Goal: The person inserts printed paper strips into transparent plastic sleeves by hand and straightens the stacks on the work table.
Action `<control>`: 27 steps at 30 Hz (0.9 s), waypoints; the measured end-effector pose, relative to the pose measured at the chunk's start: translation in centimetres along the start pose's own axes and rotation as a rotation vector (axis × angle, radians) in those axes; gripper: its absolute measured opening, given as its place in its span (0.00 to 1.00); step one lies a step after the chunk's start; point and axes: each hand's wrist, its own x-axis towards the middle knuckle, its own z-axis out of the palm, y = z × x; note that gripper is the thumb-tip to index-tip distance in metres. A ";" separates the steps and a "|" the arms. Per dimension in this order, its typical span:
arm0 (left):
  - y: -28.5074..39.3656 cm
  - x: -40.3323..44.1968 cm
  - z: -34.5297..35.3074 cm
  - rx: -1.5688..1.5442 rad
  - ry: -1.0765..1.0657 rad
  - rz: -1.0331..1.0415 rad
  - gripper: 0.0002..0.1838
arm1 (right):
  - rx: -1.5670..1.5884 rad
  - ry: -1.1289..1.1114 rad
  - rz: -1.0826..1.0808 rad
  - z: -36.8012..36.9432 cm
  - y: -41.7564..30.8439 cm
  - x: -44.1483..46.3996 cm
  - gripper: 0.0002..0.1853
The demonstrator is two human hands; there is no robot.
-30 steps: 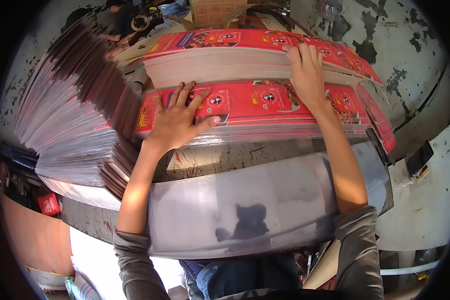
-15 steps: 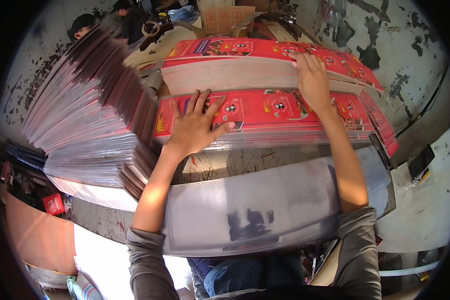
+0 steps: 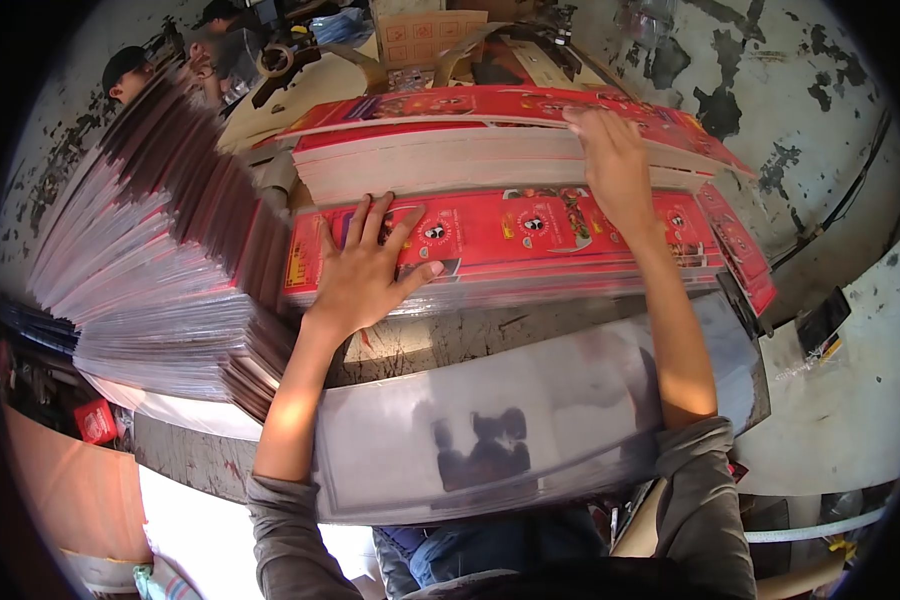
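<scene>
My left hand (image 3: 358, 278) lies flat with spread fingers on the left part of the near stack of red printed sheets (image 3: 545, 262), whose top shows food pictures and round logos. Behind it stands a thicker stack of similar sheets (image 3: 430, 168), its pale edges facing me. My right hand (image 3: 615, 170) pinches the front edge of the top red printed sheet (image 3: 400, 108) on that far stack. This sheet is partly raised, with a gap under it. Transparent plastic sleeves (image 3: 380, 430) lie in a pile close to my body, beneath my forearms.
A tall, fanned pile of plastic-covered sheets (image 3: 160, 270) leans at the left. A red box (image 3: 95, 421) sits below it. Other people (image 3: 127, 75) are at the back left. A cardboard box (image 3: 432, 38) stands at the back, and a peeling wall (image 3: 770, 90) rises at the right.
The top sheet on the far stack has lifted further from the sheets under it, held by my right hand. My left hand stays flat on the near stack. The view has shifted slightly.
</scene>
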 end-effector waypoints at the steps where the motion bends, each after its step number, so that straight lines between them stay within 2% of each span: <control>1: 0.1 0.1 -0.1 0.004 0.000 0.009 0.40 | 0.014 -0.035 0.019 0.0 -0.2 0.0 0.08; 6: 0.4 -0.1 -0.5 0.007 -0.002 -0.021 0.37 | 0.048 -0.017 0.008 0.1 0.8 -0.3 0.09; 8: 0.4 -0.1 -0.5 0.003 -0.018 -0.030 0.37 | -0.008 0.043 -0.067 -0.5 1.2 0.0 0.10; 12: 0.3 -0.1 -0.5 -0.042 -0.040 -0.033 0.40 | 0.014 0.009 -0.008 -1.9 1.2 0.0 0.12; 14: 0.3 0.0 -0.3 -0.024 -0.012 -0.023 0.40 | -0.022 -0.167 0.012 -2.3 1.0 -0.3 0.18; 15: 0.3 0.0 -0.2 -0.028 -0.010 -0.027 0.40 | -0.022 -0.169 0.007 -2.4 0.8 -0.2 0.18; 17: 0.3 0.0 -0.3 -0.018 0.004 -0.013 0.40 | -0.119 -0.288 -0.014 -2.2 0.2 0.0 0.26; 20: 0.3 0.0 -0.2 -0.016 0.007 -0.017 0.40 | -0.190 -0.245 -0.078 -1.3 -0.1 0.0 0.26; 24: 0.3 -0.1 -0.2 -0.013 0.026 -0.006 0.40 | -0.188 -0.326 -0.011 -0.5 0.9 -0.6 0.24; 27: 0.4 0.0 -0.4 0.008 0.016 -0.028 0.37 | -0.046 -0.313 -0.005 -1.0 1.1 -0.2 0.21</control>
